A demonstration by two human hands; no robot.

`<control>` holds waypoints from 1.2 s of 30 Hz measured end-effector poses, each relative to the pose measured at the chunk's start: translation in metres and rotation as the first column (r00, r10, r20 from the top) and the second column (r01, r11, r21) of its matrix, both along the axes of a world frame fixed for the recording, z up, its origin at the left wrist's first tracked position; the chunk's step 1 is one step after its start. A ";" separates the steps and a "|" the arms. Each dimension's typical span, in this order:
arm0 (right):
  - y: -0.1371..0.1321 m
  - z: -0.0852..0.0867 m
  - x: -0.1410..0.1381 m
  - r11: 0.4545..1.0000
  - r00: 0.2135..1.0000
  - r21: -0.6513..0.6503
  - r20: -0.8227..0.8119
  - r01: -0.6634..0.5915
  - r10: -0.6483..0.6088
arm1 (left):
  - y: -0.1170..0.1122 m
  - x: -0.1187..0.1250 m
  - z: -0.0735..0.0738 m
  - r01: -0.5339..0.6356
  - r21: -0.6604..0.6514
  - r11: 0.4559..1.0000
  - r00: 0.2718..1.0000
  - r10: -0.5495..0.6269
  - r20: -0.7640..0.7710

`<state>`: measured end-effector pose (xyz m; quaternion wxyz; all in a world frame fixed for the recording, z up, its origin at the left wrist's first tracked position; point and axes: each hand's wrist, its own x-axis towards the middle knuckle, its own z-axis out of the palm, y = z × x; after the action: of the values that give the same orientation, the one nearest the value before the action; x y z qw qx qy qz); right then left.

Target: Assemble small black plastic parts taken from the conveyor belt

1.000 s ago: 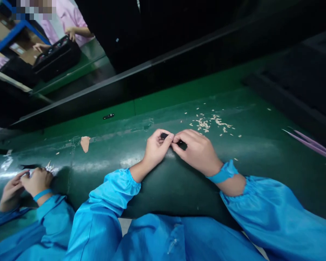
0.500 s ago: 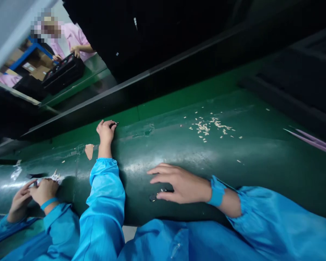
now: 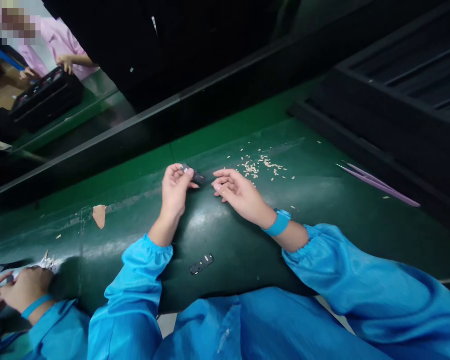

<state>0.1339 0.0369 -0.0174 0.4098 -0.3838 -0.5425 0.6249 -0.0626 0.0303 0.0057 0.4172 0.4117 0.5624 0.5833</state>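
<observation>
My left hand (image 3: 177, 187) pinches a small dark plastic part (image 3: 198, 177) between thumb and fingers, just above the green bench mat. A little to its right is my right hand (image 3: 240, 195), its fingers loosely curled with a gap between thumb and forefinger. Nothing shows in it, and it does not touch the dark part. Below both hands, near my body, a flat narrow black part (image 3: 201, 264) with small pale and metallic spots lies on the green mat (image 3: 240, 260).
Many tiny pale pieces (image 3: 252, 169) lie scattered behind my right hand. Purple tweezers (image 3: 382, 186) rest beside a large black tray (image 3: 397, 115) on the right. A tan scrap (image 3: 99, 216) lies at left. A co-worker's hand (image 3: 28, 289) is lower left; another person in pink works across.
My left hand has come right with the dark part. My right hand has lifted off the black part near my body and moved up towards the left hand. The view has shifted right.
</observation>
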 end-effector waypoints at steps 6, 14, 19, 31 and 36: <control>0.000 0.012 0.008 0.987 0.996 0.149 0.055 0.058 -0.067 | -0.034 0.047 -0.013 0.201 -0.066 0.977 0.979 -0.197 0.061; 0.003 0.013 0.013 0.926 0.959 0.333 0.155 0.176 -0.238 | -0.035 0.045 -0.016 0.249 -0.128 0.960 0.963 -0.259 -0.076; -0.003 0.012 0.009 0.942 0.973 0.317 0.161 0.110 -0.168 | -0.041 0.052 -0.016 0.258 -0.103 0.961 0.963 -0.265 -0.051; -0.006 0.012 0.009 0.965 0.971 0.259 0.239 -0.050 -0.014 | -0.044 0.055 -0.019 0.211 -0.071 0.975 0.956 -0.221 -0.193; -0.007 0.010 0.007 0.958 0.970 0.282 0.241 -0.042 -0.028 | -0.046 0.053 -0.023 0.218 -0.082 0.972 0.946 -0.231 -0.228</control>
<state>0.1412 0.0302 -0.0077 0.3892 -0.3924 -0.6743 0.4898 -0.0092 -0.0159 -0.0176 0.4223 0.5277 0.5737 0.4627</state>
